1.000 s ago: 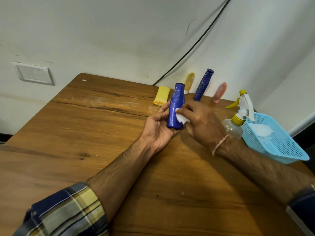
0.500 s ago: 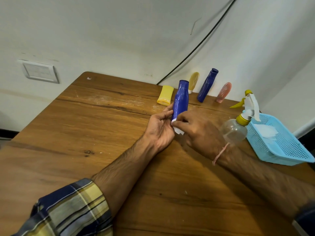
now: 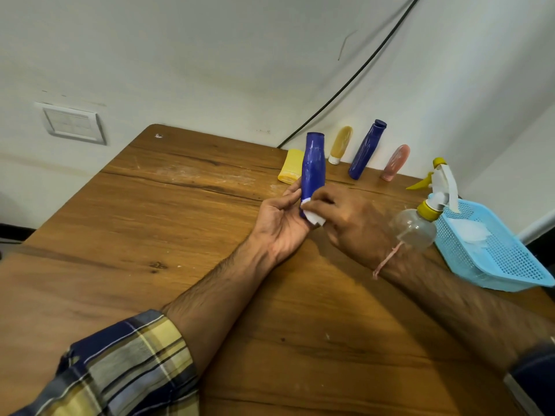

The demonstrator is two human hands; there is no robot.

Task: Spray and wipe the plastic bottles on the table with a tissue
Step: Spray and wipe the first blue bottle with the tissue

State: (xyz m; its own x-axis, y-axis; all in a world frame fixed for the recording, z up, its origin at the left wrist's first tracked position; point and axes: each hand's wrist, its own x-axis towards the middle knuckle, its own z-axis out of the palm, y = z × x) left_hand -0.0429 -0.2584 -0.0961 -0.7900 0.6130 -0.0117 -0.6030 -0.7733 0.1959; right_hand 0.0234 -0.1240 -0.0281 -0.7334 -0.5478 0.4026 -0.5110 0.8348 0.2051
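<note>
My left hand (image 3: 280, 219) grips the lower part of a blue plastic bottle (image 3: 313, 168) and holds it upright above the wooden table (image 3: 168, 232). My right hand (image 3: 350, 219) pinches a white tissue (image 3: 313, 217) against the bottle's base. Along the wall stand a second blue bottle (image 3: 367, 151), a tan tube (image 3: 341, 144) and a pink tube (image 3: 396, 162); a yellow tube (image 3: 290, 169) lies flat behind the held bottle. A clear spray bottle (image 3: 416, 226) with a yellow collar and white trigger stands just right of my right wrist.
A light blue perforated basket (image 3: 507, 265) with white tissue inside sits at the table's right edge. A yellow sprayer head (image 3: 426, 178) shows behind it. A black cable runs down the wall to the table's far edge. A switch plate is on the left wall.
The tissue in my right hand slid down the blue bottle from its middle to its base. My left hand kept its hold on the bottle.
</note>
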